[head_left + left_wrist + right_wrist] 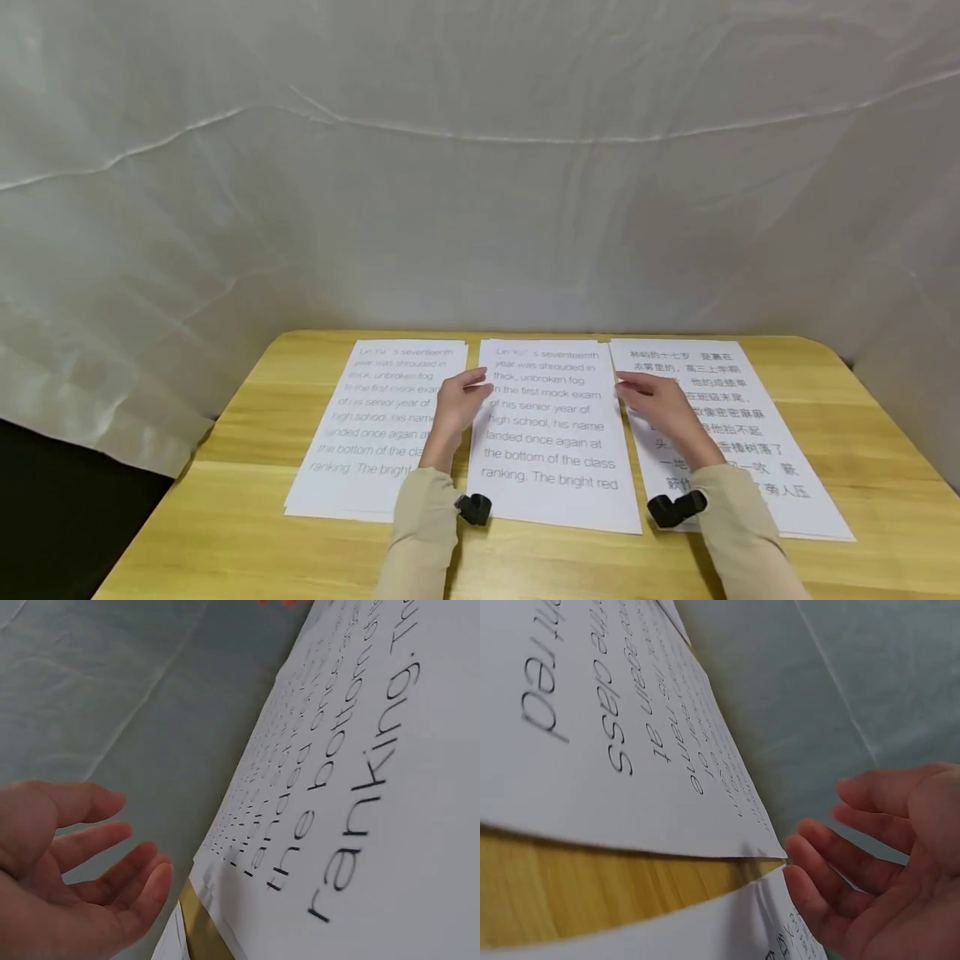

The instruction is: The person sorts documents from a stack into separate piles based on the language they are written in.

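Note:
A white sheet with large English print (555,510) lies in the middle of the table, a second layer peeking out at its top edge. By its left edge is my left hand (459,404), thumb and fingers loosely bent and nothing between them. My right hand (663,408) hovers over the gap at the opposite edge, and the right wrist view shows its fingers (821,859) relaxed and apart, holding nothing. Part of the right-hand sheet with Chinese characters (813,518) is hidden beneath that hand and forearm. The left forearm overlaps another English sheet (337,497).
All three paper piles lie side by side on a yellow wood-grain table (225,517). Pale cloth (480,225) hangs behind the table and along its sides. Each sleeve carries a small black wrist camera (474,509). A dark area (67,517) shows at the lower left.

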`<state>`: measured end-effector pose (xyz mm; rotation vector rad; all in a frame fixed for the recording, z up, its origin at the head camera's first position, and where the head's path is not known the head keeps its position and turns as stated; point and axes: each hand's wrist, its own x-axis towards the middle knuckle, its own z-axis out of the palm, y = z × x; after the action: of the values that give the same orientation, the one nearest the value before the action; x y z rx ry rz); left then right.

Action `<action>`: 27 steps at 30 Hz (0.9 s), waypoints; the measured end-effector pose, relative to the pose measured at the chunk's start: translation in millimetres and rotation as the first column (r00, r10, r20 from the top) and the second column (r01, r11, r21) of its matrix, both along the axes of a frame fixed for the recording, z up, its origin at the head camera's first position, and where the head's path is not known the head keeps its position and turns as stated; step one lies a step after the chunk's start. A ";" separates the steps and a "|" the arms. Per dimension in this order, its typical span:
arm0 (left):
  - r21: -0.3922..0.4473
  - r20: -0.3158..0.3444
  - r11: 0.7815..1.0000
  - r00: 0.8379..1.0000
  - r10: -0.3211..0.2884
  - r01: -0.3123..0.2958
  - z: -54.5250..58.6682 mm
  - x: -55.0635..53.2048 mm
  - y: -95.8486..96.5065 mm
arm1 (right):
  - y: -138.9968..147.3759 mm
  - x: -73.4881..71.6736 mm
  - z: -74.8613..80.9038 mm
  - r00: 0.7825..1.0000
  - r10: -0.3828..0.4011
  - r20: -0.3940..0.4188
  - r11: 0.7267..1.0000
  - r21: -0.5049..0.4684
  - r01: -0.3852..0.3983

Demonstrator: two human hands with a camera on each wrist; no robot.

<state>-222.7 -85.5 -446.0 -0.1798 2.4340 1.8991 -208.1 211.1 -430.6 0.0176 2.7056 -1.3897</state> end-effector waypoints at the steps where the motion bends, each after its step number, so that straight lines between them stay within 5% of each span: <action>1: -0.014 -0.006 1.000 1.000 0.002 -0.002 -1.2 -0.2 0.6 | -0.6 -0.6 -0.8 1.000 -0.009 0.000 1.000 -0.014 0.009; 17: -0.129 0.049 0.991 0.998 0.027 -0.020 -16.2 -1.7 -1.4 | -6.1 -3.5 -17.7 0.999 -0.051 -0.001 0.985 0.166 0.051; 27: -0.271 0.011 0.957 0.995 -0.100 0.099 -15.9 -2.0 6.1 | -4.3 -5.0 -20.1 0.999 0.023 0.025 0.967 0.252 -0.029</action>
<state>-224.6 -79.4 -461.9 -0.0624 2.6424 1.5212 -213.1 206.8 -450.7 0.0163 2.8339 -1.0228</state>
